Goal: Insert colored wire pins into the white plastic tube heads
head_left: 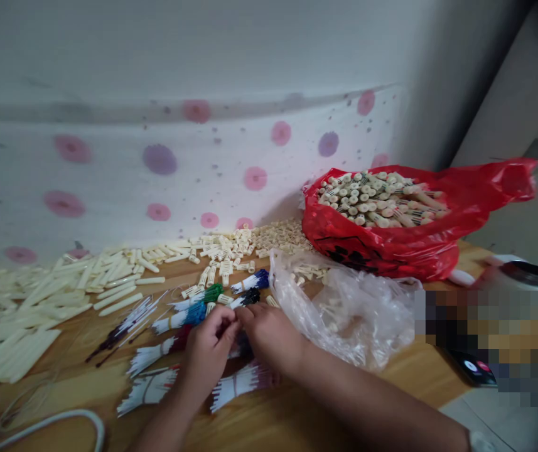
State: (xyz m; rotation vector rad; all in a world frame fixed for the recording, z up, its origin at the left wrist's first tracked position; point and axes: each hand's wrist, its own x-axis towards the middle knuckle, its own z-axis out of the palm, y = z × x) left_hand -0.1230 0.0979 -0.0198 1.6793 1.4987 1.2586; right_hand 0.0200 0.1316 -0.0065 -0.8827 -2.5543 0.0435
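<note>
My left hand (212,339) and my right hand (269,333) meet over the middle of the wooden table, fingertips closed together in a pinch. Whatever they pinch is too small or hidden to make out. Around them lie banded bundles of thin white sticks with coloured ends: a green bundle (200,296), a blue bundle (180,317), a dark blue bundle (251,281) and a black-ended one (246,297). Closer to me are a dark red bundle (158,353), a red-tipped bundle (149,392) and a mauve bundle (238,386), the last partly under my right hand.
Cream plastic tubes (28,314) heap up at the left; small slotted cream pieces (226,251) lie behind the bundles. A red plastic bag (381,251) full of cream-coloured pieces stands at back right, a clear plastic bag (358,320) before it. A phone (473,367) and white cable (61,417) lie nearby.
</note>
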